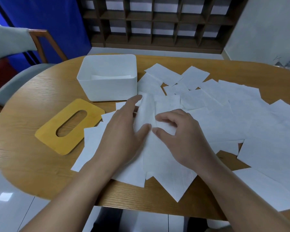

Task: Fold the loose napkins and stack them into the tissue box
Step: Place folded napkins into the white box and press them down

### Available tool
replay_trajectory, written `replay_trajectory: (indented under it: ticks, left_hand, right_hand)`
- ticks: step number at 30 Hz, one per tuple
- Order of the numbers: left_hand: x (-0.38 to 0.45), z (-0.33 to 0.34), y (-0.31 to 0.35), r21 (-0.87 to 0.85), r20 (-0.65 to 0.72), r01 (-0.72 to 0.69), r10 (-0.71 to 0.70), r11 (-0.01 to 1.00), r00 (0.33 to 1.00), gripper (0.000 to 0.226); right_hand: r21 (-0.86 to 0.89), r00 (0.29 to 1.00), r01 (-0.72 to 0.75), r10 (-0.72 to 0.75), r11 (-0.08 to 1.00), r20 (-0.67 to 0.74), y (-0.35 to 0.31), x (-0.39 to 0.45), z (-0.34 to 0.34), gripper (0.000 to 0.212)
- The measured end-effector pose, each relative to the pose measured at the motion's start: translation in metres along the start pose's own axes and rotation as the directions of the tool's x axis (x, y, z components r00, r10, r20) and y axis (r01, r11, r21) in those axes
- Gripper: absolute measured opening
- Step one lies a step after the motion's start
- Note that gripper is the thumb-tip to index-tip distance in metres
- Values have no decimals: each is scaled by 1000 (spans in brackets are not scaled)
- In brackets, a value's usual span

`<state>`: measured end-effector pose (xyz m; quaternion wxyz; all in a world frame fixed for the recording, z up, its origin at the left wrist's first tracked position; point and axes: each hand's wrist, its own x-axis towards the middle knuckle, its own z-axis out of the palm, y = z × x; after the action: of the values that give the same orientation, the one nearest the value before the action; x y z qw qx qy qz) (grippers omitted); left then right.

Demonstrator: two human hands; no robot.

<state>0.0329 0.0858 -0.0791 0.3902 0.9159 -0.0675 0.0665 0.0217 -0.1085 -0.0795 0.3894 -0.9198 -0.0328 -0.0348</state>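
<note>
While the left hand (122, 129) lies flat, pinning a napkin (145, 114) at frame centre, the right hand (179, 133) curls its fingers to pinch the fold. Loose napkins (241, 111) spread rightward over the table (32, 148). Upper left, the box (107, 77) stands open, its lid (70, 126) set aside, probably for stacking.

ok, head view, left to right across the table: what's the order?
yellow lid → white tissue box → left hand → right hand → spread of loose napkins
</note>
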Motion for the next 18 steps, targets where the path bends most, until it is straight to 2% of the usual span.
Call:
replay_trajectory:
  ticks: [3, 6, 8, 10, 12, 14, 16, 18]
  left_hand:
    - [-1, -4, 7, -165, -61, 8, -19, 986, 998, 79]
    - [-2, -8, 13, -339, -123, -18, -25, 941, 992, 85]
    - [-2, -10, 18, -474, -137, -31, -39, 880, 990, 89]
    - [-3, -11, 24, -627, -111, -37, -43, 778, 993, 91]
    - [-4, -12, 28, -730, -79, -35, -33, 683, 996, 93]
    - [-4, -14, 29, -771, -55, -39, -5, 636, 998, 94]
    - [-5, -16, 29, -766, -42, -61, 45, 640, 998, 90]
    - [-7, -18, 30, -722, -48, -91, 81, 686, 996, 80]
  right_hand:
    - [104, 1000, -7, 7, 995, -3, -1, 0, 0, 37]
    - [284, 1000, -13, 17, 959, -10, -7, 1, -5, 38]
    - [385, 1000, 3, -1, 923, -4, -10, 1, -9, 36]
    - [435, 1000, 28, -27, 900, -7, -12, 0, -12, 31]
    - [435, 996, 86, -65, 896, -63, -12, -1, -15, 16]
    - [392, 985, 156, -114, 907, -127, -11, -1, -19, 6]
    - [298, 970, 225, -185, 928, -158, -8, 2, -23, 12]
    - [218, 960, 276, -259, 936, -105, -6, 3, -30, 13]
